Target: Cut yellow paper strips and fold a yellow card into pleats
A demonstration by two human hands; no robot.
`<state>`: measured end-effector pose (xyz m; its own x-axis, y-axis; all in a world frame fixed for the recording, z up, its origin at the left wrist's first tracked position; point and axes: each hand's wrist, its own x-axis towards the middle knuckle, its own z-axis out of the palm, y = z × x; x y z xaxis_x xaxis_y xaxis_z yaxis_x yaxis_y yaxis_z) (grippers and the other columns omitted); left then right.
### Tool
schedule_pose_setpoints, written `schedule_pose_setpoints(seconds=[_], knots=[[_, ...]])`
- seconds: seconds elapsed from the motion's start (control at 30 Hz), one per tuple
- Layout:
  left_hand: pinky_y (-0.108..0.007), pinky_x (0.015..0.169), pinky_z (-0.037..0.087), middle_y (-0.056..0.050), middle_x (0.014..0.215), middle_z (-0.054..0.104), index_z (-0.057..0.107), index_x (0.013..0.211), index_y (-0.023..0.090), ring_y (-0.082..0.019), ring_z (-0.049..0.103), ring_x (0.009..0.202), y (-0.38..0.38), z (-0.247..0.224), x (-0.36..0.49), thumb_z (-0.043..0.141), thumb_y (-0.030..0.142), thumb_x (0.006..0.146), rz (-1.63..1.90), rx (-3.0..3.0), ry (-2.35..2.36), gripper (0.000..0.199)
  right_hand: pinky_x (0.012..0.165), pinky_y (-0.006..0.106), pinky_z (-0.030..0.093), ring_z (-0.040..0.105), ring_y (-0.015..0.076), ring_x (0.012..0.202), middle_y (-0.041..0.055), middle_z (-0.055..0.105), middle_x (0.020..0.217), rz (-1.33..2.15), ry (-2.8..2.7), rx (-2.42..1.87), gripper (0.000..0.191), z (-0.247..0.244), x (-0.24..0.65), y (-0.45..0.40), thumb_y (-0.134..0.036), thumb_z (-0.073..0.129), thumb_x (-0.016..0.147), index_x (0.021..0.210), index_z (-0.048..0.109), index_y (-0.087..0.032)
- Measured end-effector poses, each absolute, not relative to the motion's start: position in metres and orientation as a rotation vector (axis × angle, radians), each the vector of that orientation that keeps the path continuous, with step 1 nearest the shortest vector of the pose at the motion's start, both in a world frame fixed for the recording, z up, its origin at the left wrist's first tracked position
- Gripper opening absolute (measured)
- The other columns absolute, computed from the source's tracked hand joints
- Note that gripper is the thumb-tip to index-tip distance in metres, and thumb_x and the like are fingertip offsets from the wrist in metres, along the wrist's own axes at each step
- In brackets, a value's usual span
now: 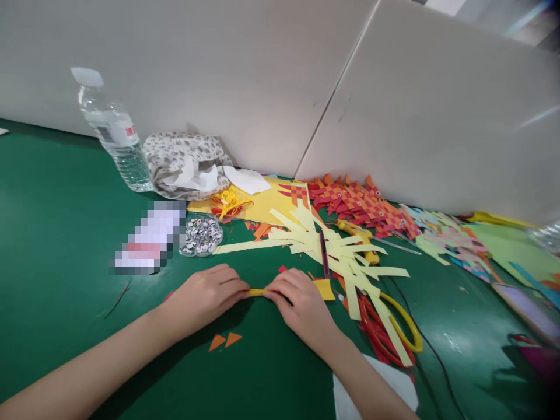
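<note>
A narrow yellow paper strip (256, 293) is stretched between my two hands, low over the green table (175, 373). My left hand (212, 296) pinches its left end, and my right hand (300, 300) pinches the right end, fingers closed. Just right of my right hand lies a small yellow paper piece (325, 289). Two orange paper triangles (224, 341) rest on the table below the strip. Pale yellow paper strips (332, 251) are heaped beyond my right hand, with a dark pen-like tool (324, 255) on them.
Scissors with red and yellow handles (405, 324) and a yellow glue gun (361, 236) lie to the right. Woven red-orange paper fish (359, 201) are piled behind. A bottle (116, 134), a patterned pouch (188, 160), a bag of googly eyes (201, 235) and a pixelated object (151, 239) stand or lie left.
</note>
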<state>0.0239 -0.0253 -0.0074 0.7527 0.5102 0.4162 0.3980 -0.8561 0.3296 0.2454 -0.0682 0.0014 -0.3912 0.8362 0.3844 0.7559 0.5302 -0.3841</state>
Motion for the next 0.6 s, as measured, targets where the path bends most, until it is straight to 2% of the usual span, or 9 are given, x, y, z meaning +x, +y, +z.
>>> schedule_pose_setpoints(seconds=[0.17, 0.6], knots=[[-0.025, 0.067, 0.049, -0.004, 0.081, 0.065, 0.067, 0.092, 0.017, -0.015, 0.060, 0.076, -0.016, -0.009, 0.015, 0.059, 0.030, 0.087, 0.772, 2.500, 0.797, 0.015, 0.070, 0.033, 0.044, 0.057, 0.0175, 0.073, 0.0034, 0.065, 0.074, 0.196, -2.189, -1.305, 0.019, 0.003, 0.253, -0.068, -0.021, 0.052, 0.092, 0.077, 0.065, -0.019], [-0.022, 0.062, 0.047, -0.002, 0.072, 0.064, 0.067, 0.080, 0.018, -0.013, 0.059, 0.070, -0.016, -0.011, 0.019, 0.055, 0.023, 0.089, 0.816, 2.422, 0.809, 0.016, 0.072, 0.034, 0.044, 0.055, 0.0177, 0.073, 0.0030, 0.064, 0.075, 0.276, -2.153, -1.299, 0.016, 0.001, 0.256, -0.068, -0.017, 0.054, 0.090, 0.078, 0.064, -0.019]])
